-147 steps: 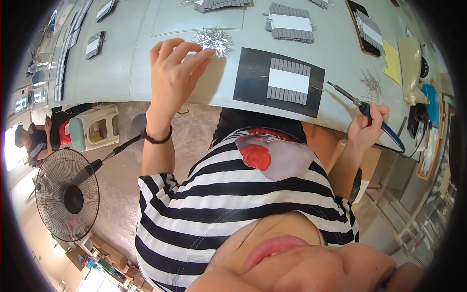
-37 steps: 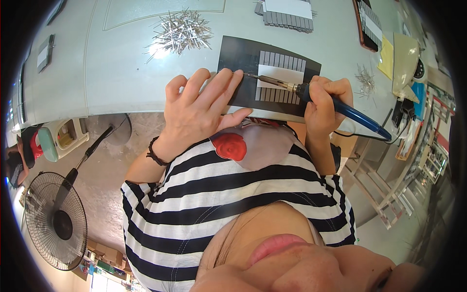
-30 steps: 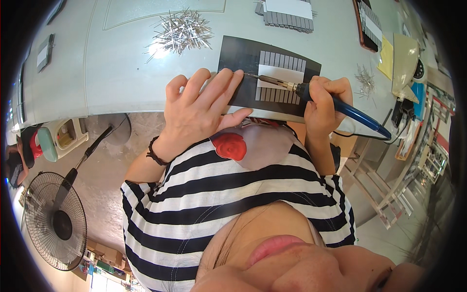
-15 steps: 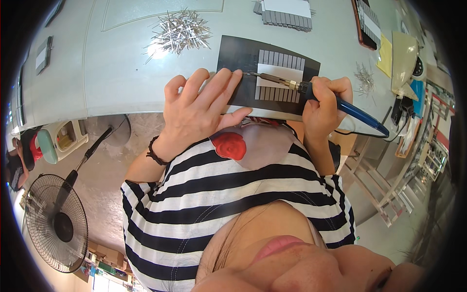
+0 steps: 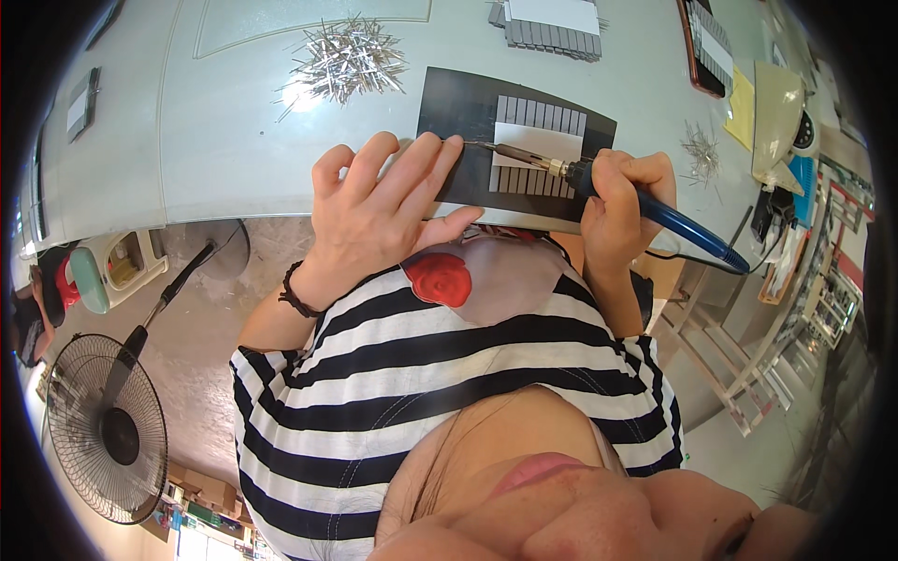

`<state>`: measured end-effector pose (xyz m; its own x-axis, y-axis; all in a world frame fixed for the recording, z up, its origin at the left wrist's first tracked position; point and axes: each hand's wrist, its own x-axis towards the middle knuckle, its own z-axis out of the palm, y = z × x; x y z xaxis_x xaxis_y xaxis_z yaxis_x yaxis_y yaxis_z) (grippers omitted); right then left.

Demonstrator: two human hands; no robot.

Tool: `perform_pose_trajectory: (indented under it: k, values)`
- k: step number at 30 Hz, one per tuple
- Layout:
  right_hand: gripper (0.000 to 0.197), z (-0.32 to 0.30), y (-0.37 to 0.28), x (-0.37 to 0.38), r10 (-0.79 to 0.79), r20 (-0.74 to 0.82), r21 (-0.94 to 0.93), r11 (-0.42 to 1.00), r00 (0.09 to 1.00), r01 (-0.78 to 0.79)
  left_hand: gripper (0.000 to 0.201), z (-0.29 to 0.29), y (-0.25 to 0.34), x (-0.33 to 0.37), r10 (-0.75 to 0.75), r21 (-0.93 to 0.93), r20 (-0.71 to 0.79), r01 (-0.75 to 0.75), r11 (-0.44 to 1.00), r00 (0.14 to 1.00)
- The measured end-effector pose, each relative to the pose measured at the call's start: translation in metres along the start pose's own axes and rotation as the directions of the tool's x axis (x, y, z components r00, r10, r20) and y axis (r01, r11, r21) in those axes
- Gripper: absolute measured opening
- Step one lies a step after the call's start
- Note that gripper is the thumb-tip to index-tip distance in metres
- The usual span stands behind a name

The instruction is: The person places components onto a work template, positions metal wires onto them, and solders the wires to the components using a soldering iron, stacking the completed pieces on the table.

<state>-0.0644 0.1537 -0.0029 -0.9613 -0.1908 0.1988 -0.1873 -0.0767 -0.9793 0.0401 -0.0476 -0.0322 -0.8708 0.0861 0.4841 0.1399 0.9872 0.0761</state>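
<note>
Right hand (image 5: 613,201) wraps tight round the blue-handled soldering iron (image 5: 645,204), tip on the grey ribbed block (image 5: 538,145). Left hand (image 5: 383,210) lies open, fingers spread on the black mat (image 5: 458,117), holding nothing. Fingertips sit near that tip; one slip risks a burn.

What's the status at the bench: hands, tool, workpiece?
Right hand grips blue soldering iron, tip at grey strip block. Left hand spread on black mat. Nothing blocking.
</note>
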Motion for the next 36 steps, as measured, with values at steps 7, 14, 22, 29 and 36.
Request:
perform_pose_trajectory:
  k: [7, 14, 22, 29, 36]
  values:
    - [0.022, 0.001, 0.001, 0.003, 0.007, -0.003, -0.002, 1.000, 1.000, -0.007, 0.052, -0.001, 0.000, 0.001, -0.005, -0.010, 0.005, 0.006, 1.000, 1.000]
    - [0.020, -0.005, 0.000, 0.008, 0.079, 0.010, 0.109, 0.991, 0.997, -0.080, 0.053, -0.002, 0.000, 0.001, -0.001, -0.008, 0.021, 0.002, 1.000, 1.000]
    - [0.023, -0.002, -0.012, 0.023, 0.162, 0.066, -0.006, 0.987, 0.985, -0.162, 0.053, -0.003, 0.000, 0.002, -0.010, -0.019, 0.021, 0.011, 1.000, 1.000]
    - [0.025, 0.015, -0.027, 0.039, 0.064, 0.190, -0.137, 0.990, 0.980, -0.038, 0.052, -0.004, -0.001, 0.000, -0.015, -0.015, 0.022, 0.015, 1.000, 1.000]
    - [0.024, 0.007, -0.019, 0.040, 0.049, 0.229, -0.117, 0.993, 0.972, -0.023, 0.052, -0.005, 0.000, 0.001, -0.020, -0.014, 0.019, 0.020, 1.000, 1.000]
